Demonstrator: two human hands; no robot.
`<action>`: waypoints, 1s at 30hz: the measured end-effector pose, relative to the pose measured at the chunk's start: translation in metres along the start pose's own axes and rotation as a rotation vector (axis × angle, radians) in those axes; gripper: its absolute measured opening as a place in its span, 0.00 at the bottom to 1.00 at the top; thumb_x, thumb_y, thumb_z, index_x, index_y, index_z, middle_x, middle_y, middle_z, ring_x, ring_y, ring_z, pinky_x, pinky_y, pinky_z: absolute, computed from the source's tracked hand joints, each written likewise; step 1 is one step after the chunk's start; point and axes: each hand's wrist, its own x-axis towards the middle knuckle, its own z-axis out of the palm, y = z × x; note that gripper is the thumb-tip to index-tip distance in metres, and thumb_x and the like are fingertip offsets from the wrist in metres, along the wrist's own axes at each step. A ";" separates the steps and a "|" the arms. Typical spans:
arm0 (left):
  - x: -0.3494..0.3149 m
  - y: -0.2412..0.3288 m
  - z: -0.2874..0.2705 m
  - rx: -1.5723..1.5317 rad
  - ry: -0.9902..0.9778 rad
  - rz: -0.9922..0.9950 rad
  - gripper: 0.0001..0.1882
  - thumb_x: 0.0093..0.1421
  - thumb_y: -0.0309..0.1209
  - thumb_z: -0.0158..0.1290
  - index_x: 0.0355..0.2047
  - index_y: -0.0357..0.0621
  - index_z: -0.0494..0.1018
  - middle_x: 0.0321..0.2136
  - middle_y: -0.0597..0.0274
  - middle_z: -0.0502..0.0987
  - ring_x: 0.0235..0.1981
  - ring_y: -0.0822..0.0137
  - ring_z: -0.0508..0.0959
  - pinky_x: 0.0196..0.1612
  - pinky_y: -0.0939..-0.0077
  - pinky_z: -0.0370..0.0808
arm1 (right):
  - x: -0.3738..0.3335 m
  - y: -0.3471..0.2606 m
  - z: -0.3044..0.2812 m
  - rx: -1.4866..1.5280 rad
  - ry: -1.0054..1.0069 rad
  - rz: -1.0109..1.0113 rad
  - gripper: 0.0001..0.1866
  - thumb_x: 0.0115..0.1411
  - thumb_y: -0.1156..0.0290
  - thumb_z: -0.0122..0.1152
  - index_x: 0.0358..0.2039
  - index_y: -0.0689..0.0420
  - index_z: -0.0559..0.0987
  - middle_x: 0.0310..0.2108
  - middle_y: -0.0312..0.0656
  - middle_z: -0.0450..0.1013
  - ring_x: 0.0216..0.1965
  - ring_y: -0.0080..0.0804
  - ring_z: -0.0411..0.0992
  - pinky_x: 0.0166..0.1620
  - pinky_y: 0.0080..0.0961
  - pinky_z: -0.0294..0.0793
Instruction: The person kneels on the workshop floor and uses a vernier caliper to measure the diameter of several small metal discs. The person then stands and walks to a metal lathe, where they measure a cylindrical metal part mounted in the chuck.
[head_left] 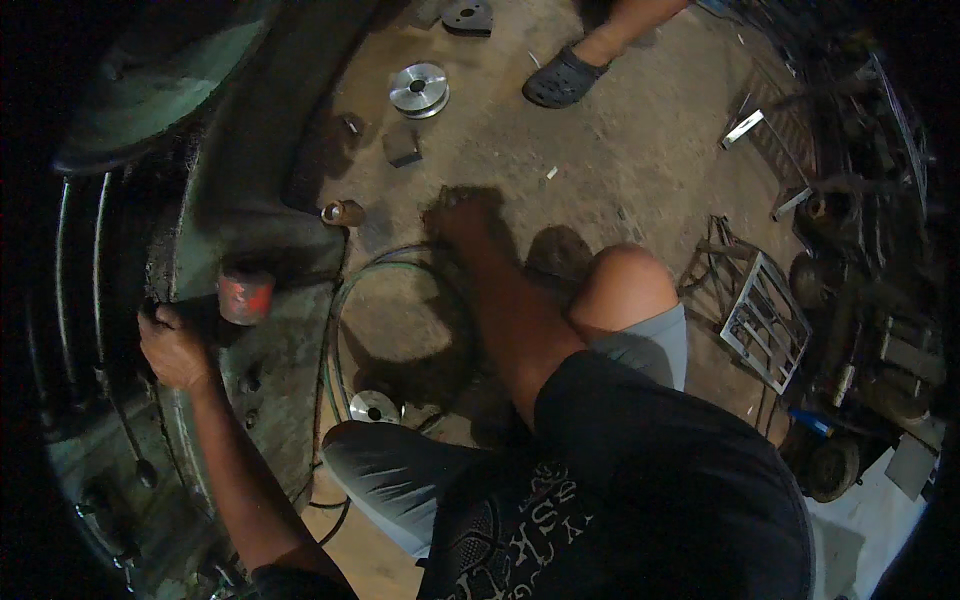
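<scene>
On the left, my left hand [175, 348] is at the edge of a large green machine [262, 400], close to its long metal rods. Its fingers are curled, and what they grip is hidden in the dark. A red and grey cup-shaped can [245, 297] stands on the machine just right of that hand. My right hand [458, 215] reaches down to the concrete floor at the middle, in deep shadow, so its fingers cannot be made out. Nearest to it are a dark and green looped hose [385, 262] and a rusty bushing [345, 212].
A shiny metal pulley [420, 90] and a dark metal block [403, 147] lie on the floor ahead. Another metal disc [375, 407] sits by my left knee. A person's foot in a dark clog [562, 80] is at the top. Metal frames [768, 320] clutter the right.
</scene>
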 end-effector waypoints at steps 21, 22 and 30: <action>0.001 0.005 0.006 0.056 0.027 -0.046 0.29 0.59 0.49 0.36 0.54 0.53 0.74 0.44 0.46 0.79 0.44 0.40 0.78 0.43 0.45 0.73 | 0.000 -0.010 -0.002 0.639 0.123 0.105 0.49 0.37 0.59 0.80 0.58 0.66 0.66 0.54 0.54 0.70 0.54 0.46 0.70 0.57 0.37 0.69; 0.001 0.007 0.005 0.046 0.011 -0.057 0.29 0.59 0.49 0.36 0.54 0.53 0.74 0.44 0.46 0.79 0.44 0.40 0.78 0.43 0.45 0.73 | 0.003 -0.009 0.004 0.637 0.173 0.061 0.46 0.38 0.59 0.81 0.55 0.66 0.68 0.52 0.53 0.72 0.52 0.46 0.71 0.54 0.37 0.71; -0.002 0.006 0.002 0.064 0.002 -0.057 0.28 0.59 0.50 0.35 0.54 0.54 0.72 0.43 0.45 0.79 0.44 0.39 0.77 0.42 0.44 0.73 | -0.015 -0.017 -0.011 0.760 0.168 0.032 0.45 0.42 0.57 0.80 0.56 0.65 0.68 0.52 0.54 0.71 0.51 0.47 0.71 0.54 0.40 0.70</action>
